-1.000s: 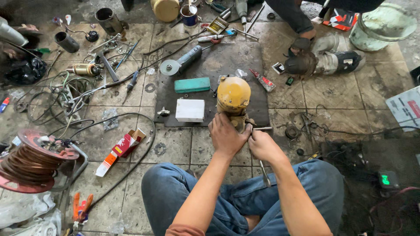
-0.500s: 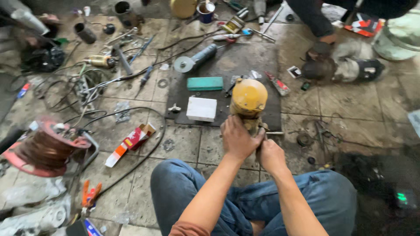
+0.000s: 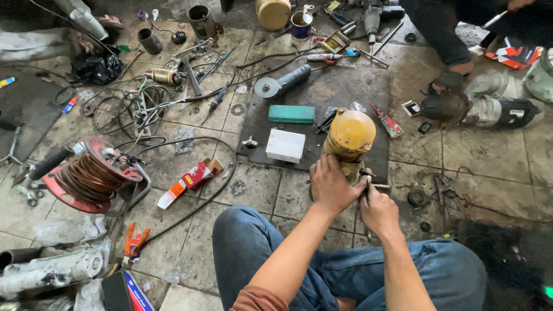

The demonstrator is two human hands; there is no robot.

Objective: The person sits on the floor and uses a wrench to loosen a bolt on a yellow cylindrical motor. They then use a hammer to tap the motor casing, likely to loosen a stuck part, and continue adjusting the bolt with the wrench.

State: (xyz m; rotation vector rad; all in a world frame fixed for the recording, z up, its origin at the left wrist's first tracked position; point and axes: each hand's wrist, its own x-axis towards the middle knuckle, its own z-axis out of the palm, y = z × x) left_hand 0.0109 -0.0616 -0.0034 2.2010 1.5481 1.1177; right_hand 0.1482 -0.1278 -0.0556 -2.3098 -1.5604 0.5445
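- Yellow, dome-topped motor housing (image 3: 349,135) stood upright at the near edge of a dark rubber mat (image 3: 340,86) on the tiled floor (image 3: 472,155), just ahead of the person's knees.
- Left hand (image 3: 331,185) lay clenched around the housing's lower body from the 7 o'clock side, its grip closed on the metal.
- Right hand (image 3: 377,208) sat just beside the left, at 5 o'clock from the housing, its grip closed on a thin metal tool (image 3: 368,185) whose tip met the housing's base.
- White box (image 3: 286,145) rested on the mat at 9 o'clock from the housing, with a green case (image 3: 291,113) beyond it at 10 o'clock.
- Grey angle grinder (image 3: 283,83) lay further out at 11 o'clock.
- Red-handled tool (image 3: 387,121) lay near the housing at 2 o'clock.
- Copper wire spool (image 3: 92,175) stood well apart on the floor at 9 o'clock.
- Orange pliers (image 3: 135,241) lay at 8 o'clock, near a black cable.
- Another person's sandalled foot (image 3: 446,86) rested at 1 o'clock.
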